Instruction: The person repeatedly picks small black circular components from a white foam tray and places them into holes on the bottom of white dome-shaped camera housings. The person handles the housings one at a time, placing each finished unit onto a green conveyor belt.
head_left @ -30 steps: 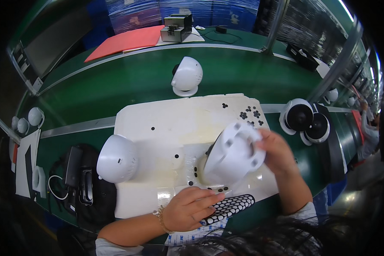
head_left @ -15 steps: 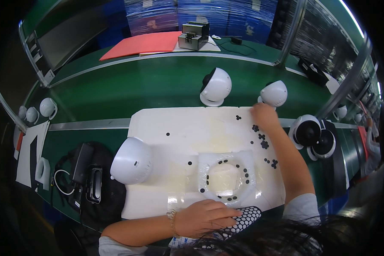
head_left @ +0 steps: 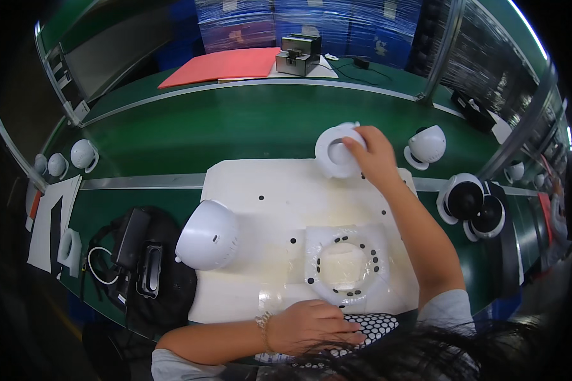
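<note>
Above the back edge of the white board point(head_left: 248, 184), my right hand point(head_left: 376, 152) grips a white, rounded camera-like device point(head_left: 338, 166). It is tilted so that its ring-shaped base faces me. Near the front edge my left hand point(head_left: 314, 327) lies flat over a black sheet with white dots point(head_left: 378, 324), its fingers stretched out; the thumb is hidden. Between the hands, a clear plastic-wrapped square with a round opening point(head_left: 311, 251) lies on the board, small black pads around its ring. A larger white dome-shaped housing point(head_left: 208, 236) sits at the board's left.
Another white device point(head_left: 428, 146) stands at the back right. Two black-faced ones point(head_left: 461, 198) are beside the board's right edge. On the left lie a black bag point(head_left: 171, 254) and a white ring-shaped part point(head_left: 68, 247). A metal case point(head_left: 297, 56) stands on the far shelf.
My right hand has moved left from the back-right device and grasped the one at the back centre, tipping its base toward me. My left hand stays on the dotted sheet.
</note>
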A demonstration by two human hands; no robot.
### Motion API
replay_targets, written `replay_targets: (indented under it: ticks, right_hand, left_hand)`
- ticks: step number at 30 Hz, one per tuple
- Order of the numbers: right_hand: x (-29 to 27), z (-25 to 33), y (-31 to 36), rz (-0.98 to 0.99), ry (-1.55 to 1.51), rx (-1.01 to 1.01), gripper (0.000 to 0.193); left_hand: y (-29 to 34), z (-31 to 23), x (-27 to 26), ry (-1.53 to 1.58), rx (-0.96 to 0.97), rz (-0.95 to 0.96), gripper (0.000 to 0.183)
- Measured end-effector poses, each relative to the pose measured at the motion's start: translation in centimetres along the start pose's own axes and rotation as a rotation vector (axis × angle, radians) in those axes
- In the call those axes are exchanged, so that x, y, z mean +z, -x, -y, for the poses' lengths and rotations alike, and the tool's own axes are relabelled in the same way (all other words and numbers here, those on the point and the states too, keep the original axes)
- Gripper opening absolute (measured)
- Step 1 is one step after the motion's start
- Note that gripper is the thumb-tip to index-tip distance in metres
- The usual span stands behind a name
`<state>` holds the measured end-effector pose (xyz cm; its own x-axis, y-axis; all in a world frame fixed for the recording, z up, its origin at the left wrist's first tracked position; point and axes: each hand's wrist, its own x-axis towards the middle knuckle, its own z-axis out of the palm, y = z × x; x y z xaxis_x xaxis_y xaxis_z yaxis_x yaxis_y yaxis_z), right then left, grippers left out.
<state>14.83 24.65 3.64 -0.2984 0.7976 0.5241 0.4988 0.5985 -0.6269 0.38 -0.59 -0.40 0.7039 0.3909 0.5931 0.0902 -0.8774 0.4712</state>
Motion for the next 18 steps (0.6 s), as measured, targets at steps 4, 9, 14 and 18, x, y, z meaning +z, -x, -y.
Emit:
replay_targets:
  ticks: [4, 9, 14, 18]
  right_hand:
    - [-5.2, 5.2, 7.0, 0.13, -0.751, 0.483, 0.022]
    - [-8.1, 7.9, 14.5, 0.31, -0.864, 0.659, 0.023]
    - [-8.9, 7.1, 17.2, 0.155, -0.627, 0.493, 0.031]
    - [-10.3, 6.7, 18.5, 0.128, -0.434, -0.198, 0.052]
  left_hand:
    - [0.0, -0.6, -0.6, 0.125, -0.072, -0.094, 0.049]
    - [-0.8, -1.1, -1.4, 0.31, -0.251, -0.183, 0.049]
    - [-1.4, -2.0, -1.6, 0.466, -0.611, -0.387, 0.023]
    - [-1.2, -2.1, -1.4, 0.452, -0.707, -0.48, 0.018]
